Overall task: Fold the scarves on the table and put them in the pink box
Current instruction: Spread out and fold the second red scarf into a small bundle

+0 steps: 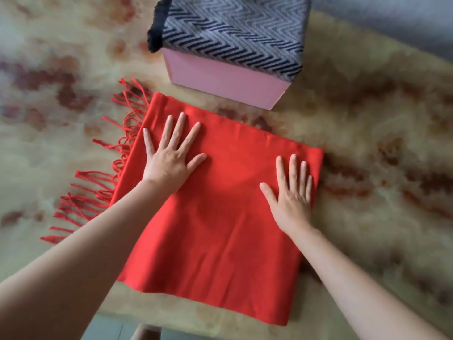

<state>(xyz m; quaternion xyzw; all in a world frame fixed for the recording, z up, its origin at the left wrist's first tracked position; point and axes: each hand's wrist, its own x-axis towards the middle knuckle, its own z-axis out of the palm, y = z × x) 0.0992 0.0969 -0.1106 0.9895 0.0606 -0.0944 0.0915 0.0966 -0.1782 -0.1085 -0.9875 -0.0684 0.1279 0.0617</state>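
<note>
Both palms flat: left hand (169,155) and right hand (293,192) press the red scarf (220,217) at frame centre, gripping nothing, smoothing its fold.

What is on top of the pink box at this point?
A grey-and-black zigzag scarf lies across the top of the pink box, its black edge hanging over the left side. It covers the opening, so whatever is inside or beneath it cannot be seen.
</note>
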